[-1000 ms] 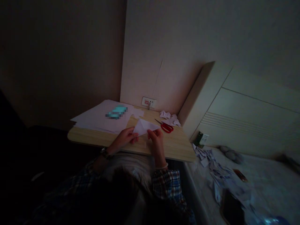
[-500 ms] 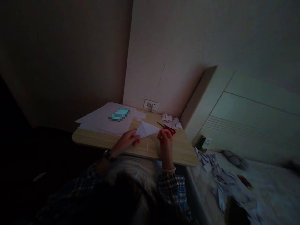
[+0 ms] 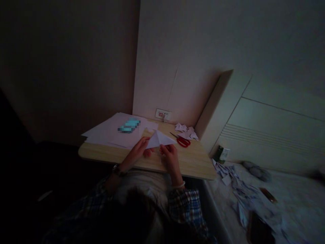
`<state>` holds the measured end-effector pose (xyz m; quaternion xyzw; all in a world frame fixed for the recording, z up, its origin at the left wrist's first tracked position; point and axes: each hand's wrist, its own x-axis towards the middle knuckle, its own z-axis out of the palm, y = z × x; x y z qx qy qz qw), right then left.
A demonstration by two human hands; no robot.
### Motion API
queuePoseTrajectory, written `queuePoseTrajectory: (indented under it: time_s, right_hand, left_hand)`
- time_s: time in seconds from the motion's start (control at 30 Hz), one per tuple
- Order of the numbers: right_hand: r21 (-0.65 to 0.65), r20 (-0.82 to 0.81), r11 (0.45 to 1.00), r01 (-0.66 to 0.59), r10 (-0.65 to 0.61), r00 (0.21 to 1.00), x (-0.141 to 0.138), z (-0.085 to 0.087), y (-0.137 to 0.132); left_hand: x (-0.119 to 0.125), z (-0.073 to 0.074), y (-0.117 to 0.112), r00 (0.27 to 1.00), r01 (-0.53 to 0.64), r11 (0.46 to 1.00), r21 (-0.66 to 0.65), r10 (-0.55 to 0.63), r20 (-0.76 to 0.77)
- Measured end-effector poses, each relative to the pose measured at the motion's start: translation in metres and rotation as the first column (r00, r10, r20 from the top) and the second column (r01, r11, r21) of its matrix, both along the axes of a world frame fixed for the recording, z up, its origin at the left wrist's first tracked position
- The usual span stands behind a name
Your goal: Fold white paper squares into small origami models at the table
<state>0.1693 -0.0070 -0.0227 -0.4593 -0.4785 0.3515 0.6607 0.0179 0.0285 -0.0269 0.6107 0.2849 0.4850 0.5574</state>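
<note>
A folded sheet of white paper (image 3: 160, 138), triangular with a crease down its middle, is held up just over the wooden table. My left hand (image 3: 138, 149) grips its left corner. The fingers of my right hand (image 3: 170, 156) pinch its lower edge, right of the crease. Red-handled scissors (image 3: 183, 141) lie on the table just beyond my right hand, with their blades pointing up and left. Behind them sits a group of small folded paper pieces (image 3: 186, 131).
Large white sheets (image 3: 106, 130) cover the table's left side, with a blurred-out phone-like object (image 3: 129, 125) on top. A wall socket (image 3: 163, 114) is behind the table (image 3: 195, 166). On the bed to the right lie many folded papers (image 3: 238, 186) and a dark object (image 3: 260, 228).
My right hand has moved left from the paper's right tip to its lower edge near the crease. The scissors' red handles now show fully. My left hand keeps its hold.
</note>
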Motion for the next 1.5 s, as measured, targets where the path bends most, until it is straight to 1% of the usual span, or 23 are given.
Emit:
queuePoseTrajectory:
  time_s: [0.07, 0.27, 0.4, 0.5, 0.6, 0.77, 0.97, 1.13, 1.33, 1.4, 1.5]
  right_hand:
    - [0.016, -0.008, 1.000, 0.002, -0.002, 1.000, 0.000, -0.001, 0.000]
    - [0.044, -0.003, 0.999, -0.006, 0.006, 1.000, 0.001, -0.003, 0.000]
    - [0.047, -0.020, 0.999, -0.011, 0.012, 1.000, -0.001, -0.002, -0.001]
    - [0.073, -0.068, 0.997, -0.031, 0.036, 0.997, -0.002, -0.001, -0.002]
    - [0.075, -0.122, 0.996, -0.053, 0.062, 0.991, -0.003, 0.000, -0.004]
    - [0.038, -0.151, 0.995, -0.096, 0.101, 0.983, -0.004, 0.001, -0.007]
    - [0.046, -0.138, 0.997, -0.070, 0.075, 0.988, -0.002, 0.000, -0.006]
    - [0.073, -0.119, 0.997, -0.018, 0.027, 0.993, -0.002, -0.002, -0.005]
    - [0.121, -0.076, 0.992, -0.038, 0.048, 0.996, -0.002, 0.000, -0.007]
    - [0.128, -0.056, 0.992, -0.007, 0.015, 0.998, -0.002, 0.000, -0.009]
    - [0.131, -0.038, 0.988, 0.082, -0.078, 0.996, -0.002, 0.001, -0.010]
  left_hand:
    - [0.000, 0.000, 0.000, 1.000, 0.000, 1.000, -0.023, 0.000, 0.010]
    - [-0.002, 0.001, 0.001, 0.998, 0.010, 1.000, 0.009, -0.009, -0.064]
    - [-0.003, 0.006, -0.002, 0.993, 0.072, 0.996, 0.057, -0.067, -0.100]
    - [-0.003, 0.011, -0.005, 0.986, 0.104, 0.993, 0.062, -0.095, -0.136]
    - [-0.002, 0.013, -0.007, 0.985, 0.095, 0.994, 0.052, -0.086, -0.147]
    - [-0.002, 0.009, -0.006, 0.991, 0.071, 0.997, 0.017, -0.069, -0.111]
    - [-0.002, 0.007, -0.002, 0.993, 0.085, 0.996, -0.006, -0.085, -0.079]
    - [-0.001, 0.003, 0.001, 0.998, 0.052, 0.998, -0.029, -0.053, -0.037]
    - [-0.001, 0.002, 0.001, 0.998, 0.048, 0.998, -0.042, -0.050, -0.036]
    - [-0.002, 0.002, 0.000, 0.998, 0.042, 0.999, -0.034, -0.043, -0.037]
    - [-0.002, 0.002, 0.000, 0.998, 0.037, 0.999, -0.030, -0.038, -0.042]
